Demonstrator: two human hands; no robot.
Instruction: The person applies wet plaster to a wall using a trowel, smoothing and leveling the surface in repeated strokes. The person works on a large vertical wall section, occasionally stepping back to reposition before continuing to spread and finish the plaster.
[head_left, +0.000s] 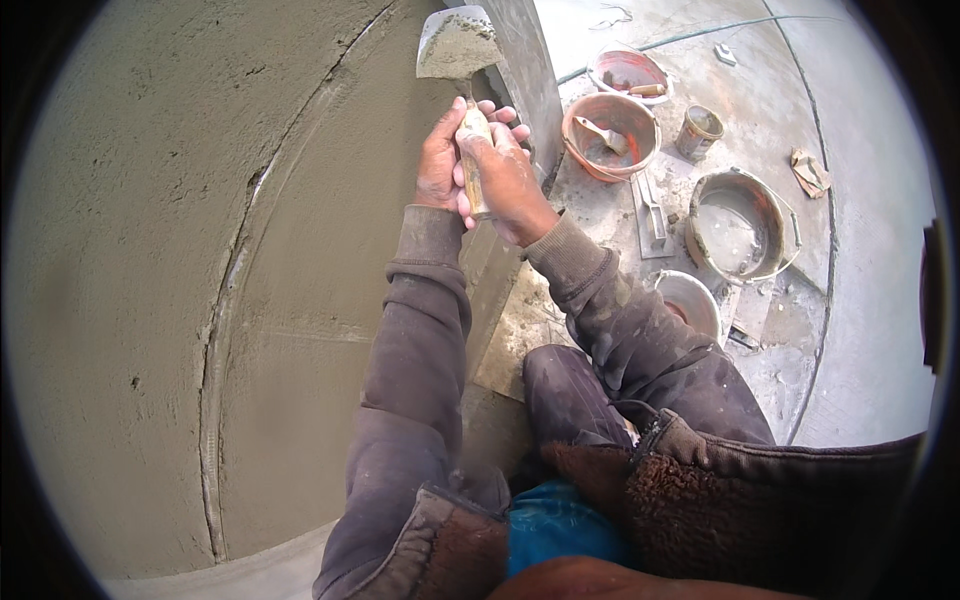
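Note:
A trowel (460, 52) points away from me, its broad metal blade flat-edged and partly coated with wet grey mortar. My right hand (512, 192) grips its worn, pale wooden handle (475, 165), with the thumb lying along the top. From the other side, my left hand (437, 165) closes around the upper handle near the blade; its fingertips come out behind, at the right. Both hands have pale dust on them. To the left and just beneath them spreads a grey plastered surface (130, 280), crossed by a long curved groove (222, 300).
At the right stand an orange bucket (570, 150) holding a brush (606, 135), a reddish basin (600, 80), a small can (697, 132), a large bucket (700, 235) of greyish liquid and a white bucket (712, 305). A plastering float (652, 215) lies among them. Crumpled paper (810, 173) lies farther right.

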